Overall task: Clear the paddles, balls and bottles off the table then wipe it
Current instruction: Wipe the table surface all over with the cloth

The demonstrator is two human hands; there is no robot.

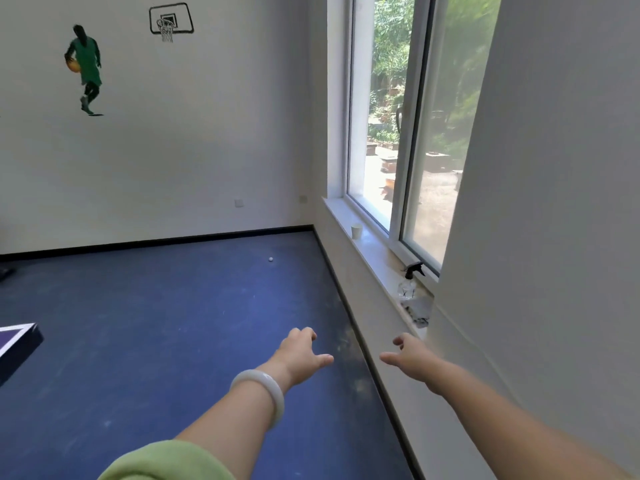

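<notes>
The blue floor (173,323) fills the middle of the frame. Only one corner of the dark blue table with a white edge line (17,337) shows, at the lower left edge, well apart from both arms. A long white window sill (374,251) runs from centre right down towards the lower right.

Both arms reach forward. The left hand (301,355) is over the floor and the right hand (412,358) is close to the sill's edge. Each hand's fingers (400,340) are loosely curled with the thumb out, and neither holds anything.

The clear plastic spray bottle with a black trigger head (408,285) stands upright on the sill, its long axis vertical. It is just above the right hand in the frame, so that hand is plainly the nearer. Below it lies a white crumpled sheet (417,310); I can't tell whether it is cloth or plastic.

A white paper cup (356,232) stands higher along the sill. A small white ball (270,259) lies on the floor near the far wall.
</notes>
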